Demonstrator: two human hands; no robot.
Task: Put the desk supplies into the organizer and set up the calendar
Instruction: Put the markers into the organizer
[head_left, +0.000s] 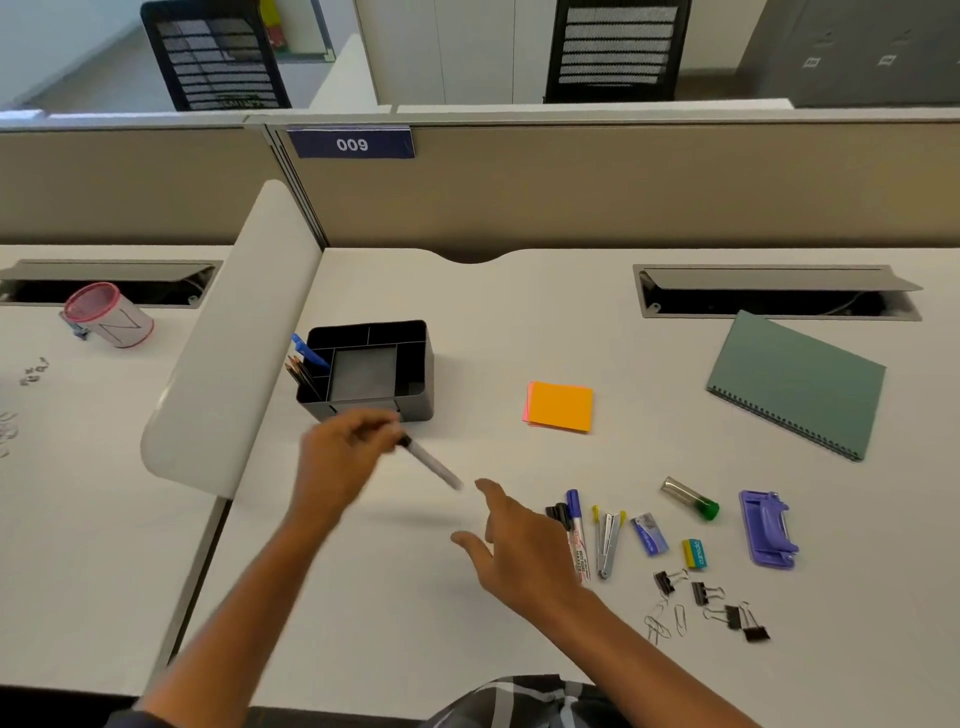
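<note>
A black organizer (415, 364) stands on the white desk, with pencils and a blue pen in its left compartment. Just in front of it, my left hand (343, 457) grips a white marker with a black cap (428, 461), blurred by motion. My right hand (514, 545) hovers open over the desk, beside a blue-capped marker (575, 514) and a black-capped marker (558, 514). To the right lie a stapler remover (607, 543), a staple box (649, 534), an eraser (694, 553), a green-capped tube (691, 499), a purple hole punch (768, 527), binder clips (727, 610) and paper clips (665, 621). Orange sticky notes (560, 406) lie mid-desk. The green spiral-bound calendar (795, 384) lies flat at the right.
A white divider panel (234, 332) separates this desk from the left one, where a pink-rimmed cup (109, 314) lies on its side. Open cable trays (779, 299) sit at the back. A beige partition labelled 009 (352, 144) rises behind the desk.
</note>
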